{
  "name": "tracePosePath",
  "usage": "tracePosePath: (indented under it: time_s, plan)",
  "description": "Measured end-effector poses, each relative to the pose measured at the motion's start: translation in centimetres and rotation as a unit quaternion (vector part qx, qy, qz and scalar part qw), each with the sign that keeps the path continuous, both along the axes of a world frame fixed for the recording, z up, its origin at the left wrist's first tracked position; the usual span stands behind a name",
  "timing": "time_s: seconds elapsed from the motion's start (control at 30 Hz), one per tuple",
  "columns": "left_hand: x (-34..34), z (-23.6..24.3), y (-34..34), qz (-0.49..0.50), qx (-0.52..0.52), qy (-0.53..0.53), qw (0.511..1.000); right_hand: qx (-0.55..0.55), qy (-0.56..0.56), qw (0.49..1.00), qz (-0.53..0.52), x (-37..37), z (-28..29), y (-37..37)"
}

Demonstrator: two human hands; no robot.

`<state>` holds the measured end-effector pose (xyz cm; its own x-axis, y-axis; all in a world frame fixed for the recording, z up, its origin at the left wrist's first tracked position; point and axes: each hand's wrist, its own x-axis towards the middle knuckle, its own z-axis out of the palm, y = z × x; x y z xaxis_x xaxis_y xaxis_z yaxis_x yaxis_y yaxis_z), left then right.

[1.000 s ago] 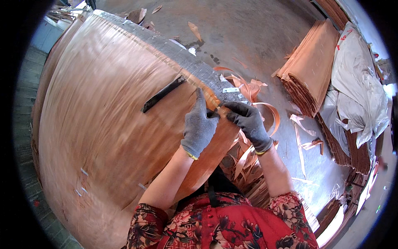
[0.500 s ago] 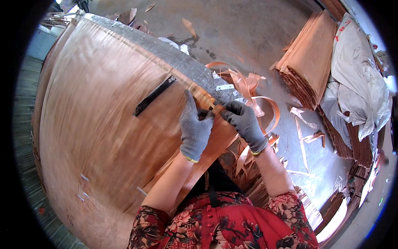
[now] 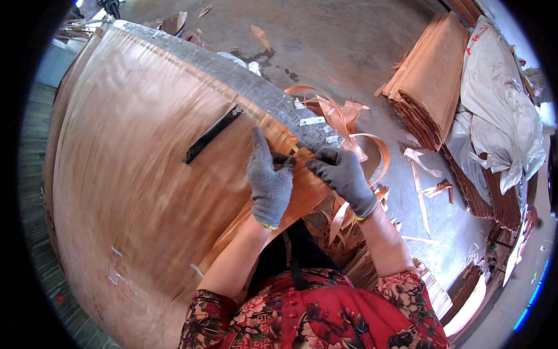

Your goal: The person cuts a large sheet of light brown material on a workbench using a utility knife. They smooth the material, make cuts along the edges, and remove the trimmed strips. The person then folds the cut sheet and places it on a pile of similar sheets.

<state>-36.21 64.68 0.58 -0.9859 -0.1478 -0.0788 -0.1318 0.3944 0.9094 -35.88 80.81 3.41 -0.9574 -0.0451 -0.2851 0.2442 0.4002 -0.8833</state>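
Observation:
A broad stack of thin wood veneer sheets (image 3: 145, 139) spreads under my hands, its corner toward me. My left hand (image 3: 270, 186), in a grey knit glove, rests on the veneer near that corner with its index finger stretched out and its thumb pointing toward the right hand. My right hand (image 3: 344, 177), gloved alike, is closed in a pinch at the veneer corner (image 3: 303, 156); its fingertips partly hide what it grips. A long black bar (image 3: 213, 134) lies on the veneer, left of my left hand.
A grey slab edge (image 3: 244, 87) runs along the far side of the stack. Curled veneer strips (image 3: 343, 116) litter the floor to the right. Folded veneer sheets (image 3: 427, 81) and a whitish plastic sheet (image 3: 500, 99) lie at the far right.
The brown veneer flap standing up at my right fingertips now lies flatter. My hands stay at the same corner, and the whole view has shifted slightly.

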Motion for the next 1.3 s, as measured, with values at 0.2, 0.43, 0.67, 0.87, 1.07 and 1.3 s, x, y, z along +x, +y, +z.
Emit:
tracePosePath:
  time_s: [0.2,0.43,0.67,0.87,1.07,1.3]
  plan:
    - [-0.4,0.0,0.1,-0.025,-0.083,0.088,0.992,-0.060,-0.072,0.996,0.009,-0.4,-1.0,0.8]
    - [-0.3,0.2,0.2,-0.064,-0.240,0.232,0.941,-0.134,-0.151,0.979,-0.039,-0.1,-0.6,0.0]
    - [-0.4,-0.9,0.4,-0.073,-0.191,0.216,0.955,-0.190,-0.063,0.979,-0.025,-0.5,-2.4,0.2]
    - [-0.5,-0.5,0.3,-0.086,-0.201,0.201,0.955,-0.084,-0.093,0.992,0.006,-1.1,-1.1,0.1]
    - [-0.7,-1.4,0.5,-0.074,-0.160,0.192,0.965,-0.030,-0.081,0.996,0.012,-1.4,-1.8,0.3]
    - [-1.4,-1.4,1.2,-0.019,-0.115,0.115,0.986,0.002,-0.027,0.999,0.033,-1.6,-1.5,-0.4]
